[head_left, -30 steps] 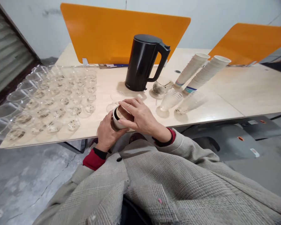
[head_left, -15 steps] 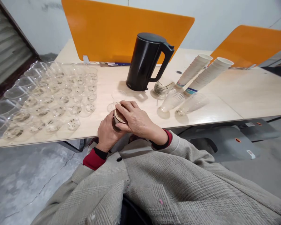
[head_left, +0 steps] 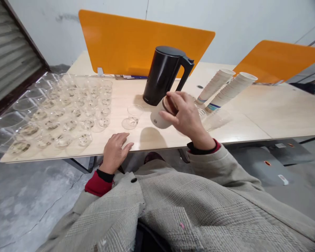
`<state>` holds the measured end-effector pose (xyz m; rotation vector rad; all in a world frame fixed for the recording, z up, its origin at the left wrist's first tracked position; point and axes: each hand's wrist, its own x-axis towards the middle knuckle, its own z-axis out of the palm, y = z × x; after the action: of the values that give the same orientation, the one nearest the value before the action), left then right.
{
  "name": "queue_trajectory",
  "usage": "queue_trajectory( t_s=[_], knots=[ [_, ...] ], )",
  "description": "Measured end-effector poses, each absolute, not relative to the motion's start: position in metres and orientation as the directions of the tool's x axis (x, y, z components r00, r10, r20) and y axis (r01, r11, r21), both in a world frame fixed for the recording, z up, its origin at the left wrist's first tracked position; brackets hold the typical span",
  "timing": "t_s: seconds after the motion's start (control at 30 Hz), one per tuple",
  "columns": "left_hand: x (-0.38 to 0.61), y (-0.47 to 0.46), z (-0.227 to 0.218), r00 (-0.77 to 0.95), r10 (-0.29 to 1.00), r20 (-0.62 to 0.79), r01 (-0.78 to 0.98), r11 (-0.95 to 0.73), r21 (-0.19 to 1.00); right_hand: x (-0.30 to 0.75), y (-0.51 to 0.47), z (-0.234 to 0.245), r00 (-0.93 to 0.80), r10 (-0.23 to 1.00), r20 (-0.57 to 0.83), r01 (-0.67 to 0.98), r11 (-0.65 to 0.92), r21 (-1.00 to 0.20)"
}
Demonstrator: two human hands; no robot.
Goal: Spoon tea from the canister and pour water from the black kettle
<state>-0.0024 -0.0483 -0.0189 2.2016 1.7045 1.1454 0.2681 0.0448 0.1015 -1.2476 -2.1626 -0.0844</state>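
Your right hand (head_left: 185,113) has lifted the white jar (head_left: 159,117) up and away. Your left hand (head_left: 114,151) let go and now rests on the tabletop (head_left: 147,138).

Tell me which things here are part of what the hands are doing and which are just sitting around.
In hand: right hand gripping the white jar; left hand flat on the table; lone clear cup close by.
Lying about: black kettle, paper cup stacks, rows of clear cups, orange dividers.
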Motion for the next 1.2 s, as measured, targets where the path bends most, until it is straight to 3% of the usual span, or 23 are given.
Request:
queue_trajectory(
  t_s=[0.17, 0.6, 0.9, 1.2],
  knots=[
    [0.001, -0.042, -0.022, 0.058, 0.883, 0.465, 0.821, -0.307, 0.481, 0.24, 0.095, 0.116, -0.24, 0.81, 0.536, 0.891, 0.402, -0.209],
    [0.01, -0.045, -0.015, 0.099, 0.893, 0.439, 0.901, -0.267, 0.341, 0.148, 0.187, 0.08, -0.296, 0.874, 0.384, 0.869, 0.414, -0.272],
    [0.013, -0.047, -0.014, 0.111, 0.896, 0.431, 0.936, -0.24, 0.257, 0.142, 0.201, 0.062, -0.443, 0.815, 0.373, 0.805, 0.545, -0.235],
    [0.012, -0.045, -0.015, 0.107, 0.896, 0.432, 0.932, -0.242, 0.271, 0.144, 0.218, 0.056, -0.499, 0.765, 0.408, 0.742, 0.62, -0.255]
  ],
)
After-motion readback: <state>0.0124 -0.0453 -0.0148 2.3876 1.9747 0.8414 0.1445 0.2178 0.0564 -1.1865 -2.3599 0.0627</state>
